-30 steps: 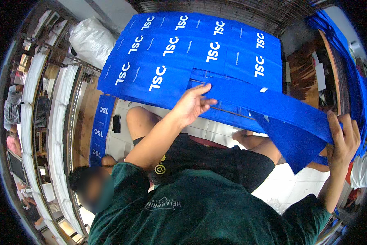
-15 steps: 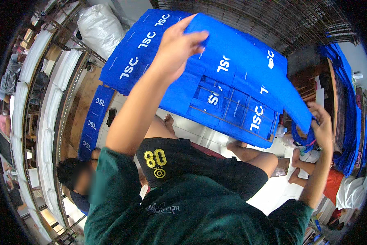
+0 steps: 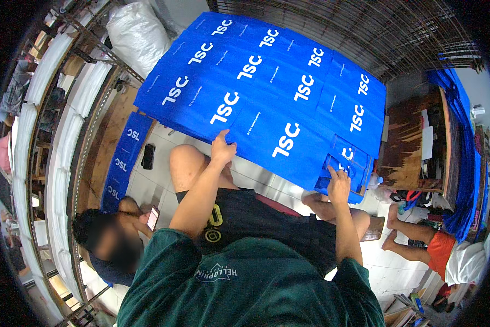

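A large blue fabric sheet [image 3: 261, 117] with repeated white printing lies spread over a stack of like blue fabric on the table. My left hand [image 3: 222, 148] pinches its near edge, left of the middle. Near the sheet's right-hand corner, my right hand [image 3: 339, 184] has its fingers bent at the edge and closed on it, though the fingertips are partly hidden. Beside that hand a thin-lined rectangular frame [image 3: 359, 191] shows, partly covered by the sheet. Both forearms reach up from the lower edge.
Shelves with white stacks [image 3: 65, 158] run along the left. A seated person [image 3: 114, 240] holds a phone at lower left; another person's legs [image 3: 414, 240] show at right. A white plastic sack [image 3: 138, 38] stands behind. More blue fabric [image 3: 463, 185] hangs off the right-hand bench.
The raised sheet has come down flat, covering most of the framed area. Both hands moved down toward me, the right one also leftward. A phone now shows with the seated person.
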`<state>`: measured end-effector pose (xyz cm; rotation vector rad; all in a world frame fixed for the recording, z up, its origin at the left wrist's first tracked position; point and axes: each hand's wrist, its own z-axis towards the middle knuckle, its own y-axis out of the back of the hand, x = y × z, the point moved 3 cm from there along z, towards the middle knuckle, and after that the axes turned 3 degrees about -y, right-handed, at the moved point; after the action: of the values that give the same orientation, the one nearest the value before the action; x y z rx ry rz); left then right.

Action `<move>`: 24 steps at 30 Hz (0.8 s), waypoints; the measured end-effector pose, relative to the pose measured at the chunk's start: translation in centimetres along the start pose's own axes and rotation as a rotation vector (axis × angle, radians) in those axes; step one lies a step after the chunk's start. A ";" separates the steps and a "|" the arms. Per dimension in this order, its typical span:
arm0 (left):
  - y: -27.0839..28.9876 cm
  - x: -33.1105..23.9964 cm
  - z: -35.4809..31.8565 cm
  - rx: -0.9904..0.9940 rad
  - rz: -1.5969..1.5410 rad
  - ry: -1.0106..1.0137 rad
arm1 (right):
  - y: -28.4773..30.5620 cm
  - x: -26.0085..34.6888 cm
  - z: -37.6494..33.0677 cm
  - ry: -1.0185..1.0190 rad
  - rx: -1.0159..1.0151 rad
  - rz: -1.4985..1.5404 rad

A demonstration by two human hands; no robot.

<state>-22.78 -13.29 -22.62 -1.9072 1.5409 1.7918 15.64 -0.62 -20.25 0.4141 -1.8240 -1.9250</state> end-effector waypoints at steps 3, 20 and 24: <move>-0.6 4.3 1.9 -0.076 -0.004 -0.046 | 0.4 1.2 0.8 -0.031 -0.032 0.020; -0.2 2.3 2.1 -0.067 -0.023 -0.029 | 0.3 1.4 2.2 -0.073 -0.121 -0.098; -0.6 4.3 2.9 -0.200 0.072 -0.129 | -0.5 1.4 2.0 -0.114 -0.076 -0.136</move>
<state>-25.30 -13.58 -27.22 -1.7940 1.4542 2.1269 13.39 0.36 -20.46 0.4212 -1.8284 -2.1430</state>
